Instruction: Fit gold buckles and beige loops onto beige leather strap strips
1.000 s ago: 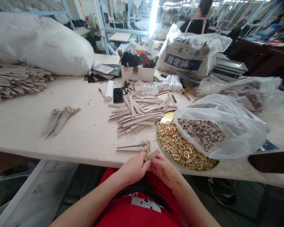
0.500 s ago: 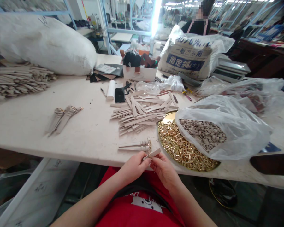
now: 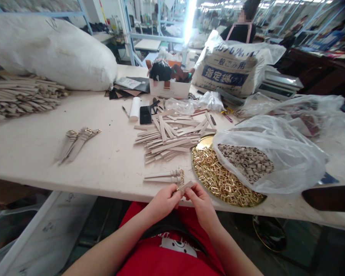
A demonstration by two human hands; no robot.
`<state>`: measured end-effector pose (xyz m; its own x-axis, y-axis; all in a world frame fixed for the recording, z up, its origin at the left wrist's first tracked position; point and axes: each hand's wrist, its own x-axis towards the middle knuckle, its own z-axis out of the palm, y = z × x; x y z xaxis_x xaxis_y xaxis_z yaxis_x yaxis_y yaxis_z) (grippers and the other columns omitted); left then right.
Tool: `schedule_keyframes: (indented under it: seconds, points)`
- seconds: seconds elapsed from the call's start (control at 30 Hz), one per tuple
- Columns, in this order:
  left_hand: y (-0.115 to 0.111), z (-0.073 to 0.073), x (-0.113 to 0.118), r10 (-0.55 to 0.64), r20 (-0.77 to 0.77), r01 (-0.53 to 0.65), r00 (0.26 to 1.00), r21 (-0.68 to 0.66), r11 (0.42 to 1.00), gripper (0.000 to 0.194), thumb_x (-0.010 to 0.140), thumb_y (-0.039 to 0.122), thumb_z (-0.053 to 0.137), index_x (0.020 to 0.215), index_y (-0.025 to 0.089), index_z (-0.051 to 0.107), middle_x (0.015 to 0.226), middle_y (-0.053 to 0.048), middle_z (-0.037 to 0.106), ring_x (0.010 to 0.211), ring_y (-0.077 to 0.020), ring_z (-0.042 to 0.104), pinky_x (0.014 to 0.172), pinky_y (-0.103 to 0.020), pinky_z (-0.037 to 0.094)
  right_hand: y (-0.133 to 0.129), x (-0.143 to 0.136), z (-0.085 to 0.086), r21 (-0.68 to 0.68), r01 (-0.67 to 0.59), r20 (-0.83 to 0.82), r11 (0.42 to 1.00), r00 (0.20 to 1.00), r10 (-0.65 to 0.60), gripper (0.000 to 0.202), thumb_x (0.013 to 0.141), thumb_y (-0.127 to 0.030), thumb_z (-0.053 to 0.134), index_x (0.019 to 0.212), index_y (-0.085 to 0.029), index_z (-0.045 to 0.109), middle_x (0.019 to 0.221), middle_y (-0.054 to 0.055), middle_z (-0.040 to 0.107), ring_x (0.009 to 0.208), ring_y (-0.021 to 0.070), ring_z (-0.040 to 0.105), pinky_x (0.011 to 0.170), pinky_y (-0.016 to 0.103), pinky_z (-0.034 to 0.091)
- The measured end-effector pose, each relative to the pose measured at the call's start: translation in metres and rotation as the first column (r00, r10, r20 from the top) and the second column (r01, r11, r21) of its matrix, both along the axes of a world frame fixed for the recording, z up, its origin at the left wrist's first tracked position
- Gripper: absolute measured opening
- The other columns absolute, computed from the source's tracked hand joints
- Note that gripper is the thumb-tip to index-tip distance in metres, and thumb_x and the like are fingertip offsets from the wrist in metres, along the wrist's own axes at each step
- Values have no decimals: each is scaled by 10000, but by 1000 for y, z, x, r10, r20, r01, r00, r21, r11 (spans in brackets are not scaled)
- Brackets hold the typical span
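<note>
A short beige strap (image 3: 186,187) is pinched between my two hands at the front edge of the table. My left hand (image 3: 170,197) is closed on its lower part, where the fingers hide much of it. The fingers of my right hand (image 3: 198,196) grip the strap's upper right end. Whether a buckle sits on it is too small to tell. Just beyond my left hand lie several buckled straps (image 3: 162,177), side by side. To the right, gold buckles (image 3: 218,180) fill a round golden tray (image 3: 206,141).
Loose beige strips (image 3: 172,138) lie in a pile ahead. A plastic bag of small beige loops (image 3: 247,163) overlaps the tray. More buckled straps (image 3: 79,142) lie left, near a heap of strips (image 3: 23,97). A phone (image 3: 145,115) and white box (image 3: 169,89) stand farther back.
My right hand has shifted its grip up onto the strap's right end, its fingers now over the top. The left hand stays nearly in place.
</note>
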<state>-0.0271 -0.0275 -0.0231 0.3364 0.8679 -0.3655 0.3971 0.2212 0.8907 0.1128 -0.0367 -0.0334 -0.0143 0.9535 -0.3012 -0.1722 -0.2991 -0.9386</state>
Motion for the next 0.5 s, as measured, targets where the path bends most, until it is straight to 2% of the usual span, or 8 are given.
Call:
schedule_keyframes:
  seconds: [0.2, 0.3, 0.4, 0.5]
  points:
    - [1, -2, 3, 11, 59, -7, 998, -68, 998, 236, 820, 378, 375, 740, 176, 466, 535, 56, 473, 420, -76, 376, 421, -189, 302, -2, -2, -11, -11, 23, -31, 1000, 999, -23, 184, 779, -340, 531, 651, -207, 526, 583, -47, 474, 571, 121, 413, 589, 255, 350]
    - [2, 0, 5, 9, 52, -6, 999, -52, 999, 231, 820, 370, 369, 724, 178, 454, 565, 43, 494, 440, -84, 400, 431, -196, 311, -6, -1, -8, 127, 49, 161, 991, 985, -69, 133, 774, -310, 545, 684, -212, 553, 638, -27, 516, 623, 140, 442, 625, 266, 352]
    - [3, 6, 6, -9, -7, 9, 1000, 52, 999, 260, 826, 370, 367, 671, 177, 446, 565, 32, 490, 506, -104, 447, 494, -210, 331, -7, 4, -1, 309, 26, 354, 951, 925, -140, 42, 736, -257, 598, 715, -221, 588, 710, -6, 554, 696, 156, 471, 679, 272, 349]
    - [3, 11, 6, -40, -55, 46, 998, 115, 992, 298, 828, 393, 379, 624, 182, 426, 531, 36, 473, 523, -115, 453, 525, -221, 326, -4, 8, 2, 249, -13, 349, 968, 934, -77, 51, 732, -252, 591, 704, -217, 569, 667, -20, 551, 647, 146, 475, 638, 264, 358]
